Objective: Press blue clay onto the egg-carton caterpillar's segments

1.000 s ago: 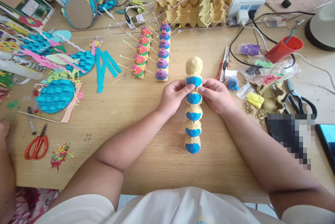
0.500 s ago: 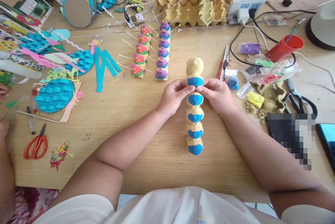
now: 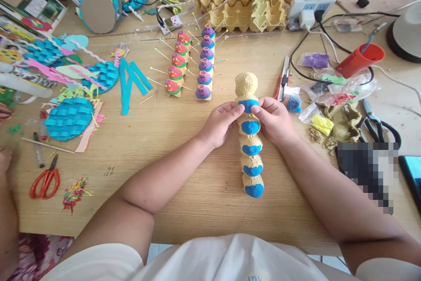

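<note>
One wooden table (image 3: 184, 211) beneath everything. Near its middle, on or just above it, a six-domed egg-carton strip (image 3: 251, 140); looks only partly done. Shorter, lying beyond: a red-and-green strip (image 3: 178, 60) and a purple-and-blue strip (image 3: 206, 65), apparently finished. Left hand (image 3: 222, 123) and right hand (image 3: 276, 121) both pinching the held strip near its second dome. Smallest: blue patches (image 3: 250, 127) on five domes; far dome (image 3: 246, 83) bare, no faces visible yet.
</note>
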Tool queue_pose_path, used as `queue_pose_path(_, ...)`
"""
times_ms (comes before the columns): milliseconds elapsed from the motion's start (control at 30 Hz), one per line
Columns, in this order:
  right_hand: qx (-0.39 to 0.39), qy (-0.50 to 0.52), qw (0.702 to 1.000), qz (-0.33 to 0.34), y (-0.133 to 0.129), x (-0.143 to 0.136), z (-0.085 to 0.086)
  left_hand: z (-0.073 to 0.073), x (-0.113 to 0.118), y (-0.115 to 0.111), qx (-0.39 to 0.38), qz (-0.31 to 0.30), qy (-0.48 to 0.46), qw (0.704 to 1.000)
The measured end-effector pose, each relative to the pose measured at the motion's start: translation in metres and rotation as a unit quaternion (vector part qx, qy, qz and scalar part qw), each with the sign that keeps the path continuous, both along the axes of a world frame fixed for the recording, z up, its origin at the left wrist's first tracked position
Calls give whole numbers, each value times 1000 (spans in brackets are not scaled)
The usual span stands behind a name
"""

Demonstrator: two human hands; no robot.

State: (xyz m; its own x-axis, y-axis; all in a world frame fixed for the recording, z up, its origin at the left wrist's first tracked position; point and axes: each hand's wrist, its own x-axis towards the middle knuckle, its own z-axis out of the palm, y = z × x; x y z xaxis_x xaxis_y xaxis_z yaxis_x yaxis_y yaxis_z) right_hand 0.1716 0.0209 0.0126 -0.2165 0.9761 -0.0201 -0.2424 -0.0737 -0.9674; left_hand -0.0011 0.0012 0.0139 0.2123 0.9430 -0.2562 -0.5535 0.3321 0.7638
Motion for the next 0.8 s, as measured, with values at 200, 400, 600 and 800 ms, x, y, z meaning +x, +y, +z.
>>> queue_pose_path(200,28,-39,999,-9,-5,-1,4,-1,2,-2,-3,13,17,1000)
queue_pose_path(400,-2,-14,1000,-14,-3,1,-7,-3,4,-4,7,30,34,999)
queue_pose_path(600,-64,36,997,4,-2,-5,2,1,5,0,-44,-5,-22,999)
queue_pose_path(800,-134,77,983,95,0,0,7,0,1,2,-58,-51,-44,996)
